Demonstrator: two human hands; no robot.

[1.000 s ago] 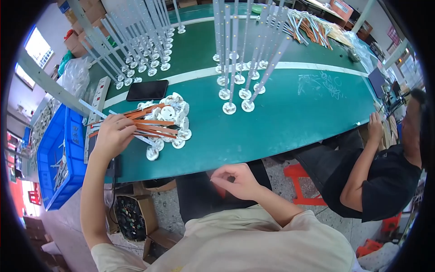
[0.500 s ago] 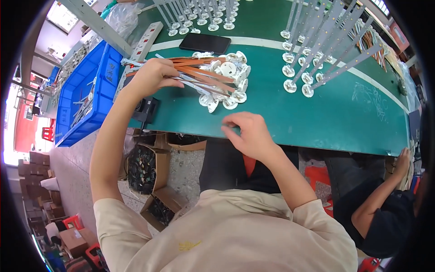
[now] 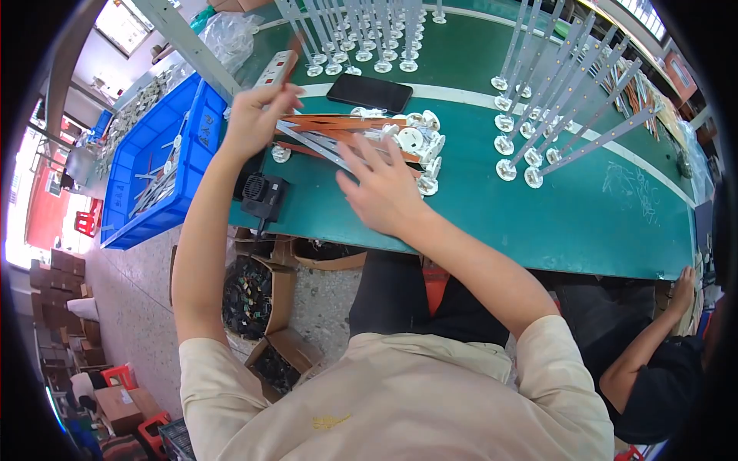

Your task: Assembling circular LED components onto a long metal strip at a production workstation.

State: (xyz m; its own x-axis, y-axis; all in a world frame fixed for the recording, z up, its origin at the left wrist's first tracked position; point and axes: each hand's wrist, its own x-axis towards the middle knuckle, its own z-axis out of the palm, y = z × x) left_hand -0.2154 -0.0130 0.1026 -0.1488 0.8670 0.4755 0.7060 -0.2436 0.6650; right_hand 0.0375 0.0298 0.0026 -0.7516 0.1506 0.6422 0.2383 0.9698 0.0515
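Observation:
My left hand, slightly blurred, has its fingers closed around an LED strip. The brownish strip rises blurred above the fingers. Directly below the hand, a white round base appears to belong to that strip. Over the near side of a pile of LED strips, my right hand is open, fingers spread and holding nothing visible. Orange-brown and grey strips lie flat in this pile, their white round bases bunched at the right end. My right hand covers part of the pile.
A black phone lies behind the pile. Upright strips on round bases stand in groups behind and right. A blue bin, power strip and black adapter are at left. Another person's arm is at right.
My left hand has lifted and turned, bringing a strip upright. My right hand has moved left and up to the pile, its fingers spreading. The whole view has shifted slightly.

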